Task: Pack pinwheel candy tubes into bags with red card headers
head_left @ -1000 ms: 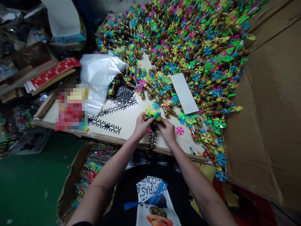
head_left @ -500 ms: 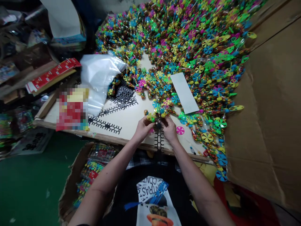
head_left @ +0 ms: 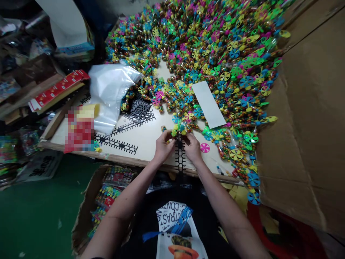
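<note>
Black strip [head_left: 180,145] shifted rightward; it lies between hands [head_left: 164,148] pinching its far end.

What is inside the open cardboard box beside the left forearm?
The cardboard box shows clear-wrapped, colourful packs, some with red labels; anything beneath them or behind the left forearm is covered.

Open tabletop [head_left: 147,138] centre-left, toy heap [head_left: 199,54] blocking beyond, cardboard [head_left: 299,118] walling the right
</note>
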The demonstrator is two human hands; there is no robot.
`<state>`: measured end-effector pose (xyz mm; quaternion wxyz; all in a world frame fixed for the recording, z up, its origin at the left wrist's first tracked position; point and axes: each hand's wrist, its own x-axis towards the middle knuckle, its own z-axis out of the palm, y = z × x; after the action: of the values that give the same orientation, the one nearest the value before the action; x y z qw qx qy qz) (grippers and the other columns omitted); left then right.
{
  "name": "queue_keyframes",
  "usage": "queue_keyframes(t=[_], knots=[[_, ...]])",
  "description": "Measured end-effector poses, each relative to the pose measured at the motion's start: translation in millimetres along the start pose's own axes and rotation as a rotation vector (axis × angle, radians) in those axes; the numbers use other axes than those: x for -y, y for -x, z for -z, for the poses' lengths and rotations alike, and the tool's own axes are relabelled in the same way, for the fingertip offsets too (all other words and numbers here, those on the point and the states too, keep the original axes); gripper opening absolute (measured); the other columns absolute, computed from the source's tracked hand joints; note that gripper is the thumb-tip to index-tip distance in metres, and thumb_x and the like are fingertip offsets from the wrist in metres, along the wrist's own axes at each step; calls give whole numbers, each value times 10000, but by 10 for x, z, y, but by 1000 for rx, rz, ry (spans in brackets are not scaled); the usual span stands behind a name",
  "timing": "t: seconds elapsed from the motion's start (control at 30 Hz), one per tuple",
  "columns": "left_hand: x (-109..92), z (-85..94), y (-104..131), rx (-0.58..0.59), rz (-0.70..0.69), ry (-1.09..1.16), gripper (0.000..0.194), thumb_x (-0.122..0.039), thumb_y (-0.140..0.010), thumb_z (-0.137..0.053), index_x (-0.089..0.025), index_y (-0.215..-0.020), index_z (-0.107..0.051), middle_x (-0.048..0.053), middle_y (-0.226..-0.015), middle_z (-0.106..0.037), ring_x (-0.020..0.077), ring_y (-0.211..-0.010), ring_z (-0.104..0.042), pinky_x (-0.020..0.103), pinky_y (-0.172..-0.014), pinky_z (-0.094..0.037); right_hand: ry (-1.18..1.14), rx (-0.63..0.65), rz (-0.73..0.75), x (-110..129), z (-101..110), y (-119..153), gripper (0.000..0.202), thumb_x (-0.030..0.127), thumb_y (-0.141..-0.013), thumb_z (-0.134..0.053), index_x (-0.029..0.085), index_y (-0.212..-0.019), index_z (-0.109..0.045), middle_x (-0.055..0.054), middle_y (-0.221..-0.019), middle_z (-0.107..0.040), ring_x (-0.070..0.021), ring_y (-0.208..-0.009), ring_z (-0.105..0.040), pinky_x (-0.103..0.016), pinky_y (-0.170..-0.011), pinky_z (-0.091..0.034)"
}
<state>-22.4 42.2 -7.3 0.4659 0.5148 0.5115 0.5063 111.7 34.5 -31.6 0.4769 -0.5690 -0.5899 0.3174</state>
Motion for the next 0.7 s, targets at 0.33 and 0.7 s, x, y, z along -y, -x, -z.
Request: queue_keyframes(t=[0.33,0.7], knots=[[56,-4,-4,-46,-107,-132,249,-110,-692,-621,-179,-927,-670,28,-905,-720,150,-825,-678,275,-798,-547,73,15,34,12,0,24,356,139,-764,-489,239,-1069,-644,-55,-1021,-653,-212,-967,-616,-352,-871,-503],[42,175,5,58,-137,-109,354,-136,-794,-548,-203,-1141,-554,59,-996,-685,149,-923,-660,285,-832,-535,144,138,8,41,222,1,405,159,-761,-511,219,-1151,-600,-60,-1069,-678,-222,-960,-635,-381,-869,-510]])
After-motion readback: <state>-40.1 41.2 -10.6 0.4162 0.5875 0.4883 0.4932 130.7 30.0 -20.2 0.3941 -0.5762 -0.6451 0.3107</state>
